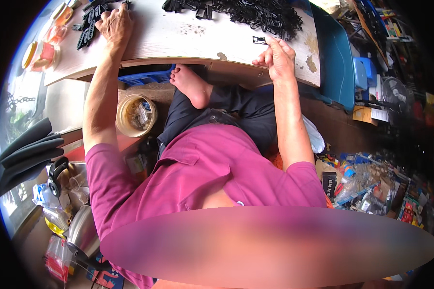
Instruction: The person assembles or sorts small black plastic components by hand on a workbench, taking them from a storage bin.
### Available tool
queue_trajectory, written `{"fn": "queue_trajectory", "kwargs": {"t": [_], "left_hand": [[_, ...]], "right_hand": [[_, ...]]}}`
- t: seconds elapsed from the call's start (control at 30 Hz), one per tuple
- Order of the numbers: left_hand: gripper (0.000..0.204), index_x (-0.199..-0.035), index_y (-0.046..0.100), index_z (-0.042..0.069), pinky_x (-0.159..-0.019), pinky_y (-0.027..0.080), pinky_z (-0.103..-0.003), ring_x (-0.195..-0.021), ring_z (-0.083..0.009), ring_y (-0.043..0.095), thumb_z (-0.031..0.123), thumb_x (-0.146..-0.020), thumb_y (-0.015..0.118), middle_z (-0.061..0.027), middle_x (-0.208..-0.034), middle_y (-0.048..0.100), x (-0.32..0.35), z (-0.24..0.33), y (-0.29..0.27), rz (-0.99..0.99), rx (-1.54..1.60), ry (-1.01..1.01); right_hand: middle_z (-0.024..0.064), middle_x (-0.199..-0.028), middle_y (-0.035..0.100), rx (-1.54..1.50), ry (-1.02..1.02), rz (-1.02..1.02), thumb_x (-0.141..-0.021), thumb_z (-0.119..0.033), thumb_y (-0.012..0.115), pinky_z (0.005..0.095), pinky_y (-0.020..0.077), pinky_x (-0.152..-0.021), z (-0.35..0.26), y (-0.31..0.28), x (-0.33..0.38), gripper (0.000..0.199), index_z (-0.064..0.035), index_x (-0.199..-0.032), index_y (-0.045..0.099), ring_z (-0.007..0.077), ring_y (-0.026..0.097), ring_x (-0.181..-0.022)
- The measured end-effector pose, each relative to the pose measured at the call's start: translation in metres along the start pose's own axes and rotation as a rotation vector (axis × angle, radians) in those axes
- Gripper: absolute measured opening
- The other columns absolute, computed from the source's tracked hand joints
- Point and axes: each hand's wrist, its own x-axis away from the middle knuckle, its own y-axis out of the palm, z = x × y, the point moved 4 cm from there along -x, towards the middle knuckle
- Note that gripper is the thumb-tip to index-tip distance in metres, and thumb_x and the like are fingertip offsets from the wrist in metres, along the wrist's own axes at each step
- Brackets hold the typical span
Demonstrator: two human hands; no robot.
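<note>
Between the thumb and fingers of my right hand (280, 58) is a small flat black plastic piece (260, 40) with cut-out openings, just above the right part of the table. My left hand (116, 26) reaches to the far left, its fingers bent at the edge of a row of black plastic pieces (88, 29) laid close together. A bit of black shows at its fingertips, but I cannot make out what they grip. A large tangled heap of similar black pieces (267, 17) lies at the back of the table, with a few loose ones left of it.
The pale worn table (178, 43) spans the front. Several lidded jars (38, 55) stand at its left end; a teal bin (330, 58) adjoins its right. Below are a blue basket (147, 73), a round tub (125, 126) and my bare foot. Clutter (371, 185) covers the floor at right.
</note>
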Motion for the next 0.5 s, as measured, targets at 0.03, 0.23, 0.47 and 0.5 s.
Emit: {"fn": "queue_trajectory", "kwargs": {"t": [0.03, 0.23, 0.47, 0.5], "left_hand": [[0.031, -0.108, 0.065, 0.016, -0.082, 0.043, -0.049, -0.095, -0.0315, 0.061, 0.036, -0.084, 0.065, -0.0085, -0.094, 0.070, 0.001, -0.004, 0.007, -0.058, -0.055, 0.062], [0.031, -0.107, 0.068, 0.019, -0.088, 0.039, -0.048, -0.098, -0.0265, 0.062, 0.039, -0.084, 0.065, -0.0054, -0.091, 0.071, 0.028, 0.031, -0.005, 0.112, 0.204, 0.137], [0.031, -0.110, 0.066, 0.008, -0.089, 0.049, -0.034, -0.100, -0.0255, 0.063, 0.004, -0.079, 0.072, -0.0074, -0.100, 0.069, 0.058, 0.084, -0.044, 0.200, 0.855, 0.091], [0.031, -0.110, 0.066, 0.007, -0.087, 0.050, -0.030, -0.098, -0.0192, 0.064, 0.002, -0.080, 0.072, -0.0079, -0.099, 0.069, 0.069, 0.096, -0.049, 0.154, 1.032, 0.033]], "right_hand": [[0.0031, -0.045, 0.046, 0.004, -0.001, 0.004, -0.089, -0.016, 0.065, 0.0398, 0.0554, -0.042, -0.001, 0.000, 0.000, 0.018, -0.0029, -0.082, 0.056, 0.0171, 0.054, -0.038], [0.0026, -0.046, 0.045, 0.050, 0.021, -0.003, -0.090, -0.016, 0.063, 0.0421, 0.0566, -0.047, -0.001, -0.001, 0.000, 0.018, -0.0032, -0.082, 0.054, 0.0187, 0.055, -0.041], [0.0027, -0.045, 0.044, 0.039, 0.012, 0.030, -0.089, -0.014, 0.064, 0.0440, 0.0581, -0.049, -0.004, -0.001, 0.005, 0.015, -0.0026, -0.085, 0.056, 0.0190, 0.054, -0.040], [0.0027, -0.045, 0.044, 0.035, 0.013, 0.015, -0.089, -0.014, 0.064, 0.0440, 0.0581, -0.049, -0.002, 0.004, 0.005, 0.015, -0.0026, -0.085, 0.056, 0.0190, 0.054, -0.040]]}}
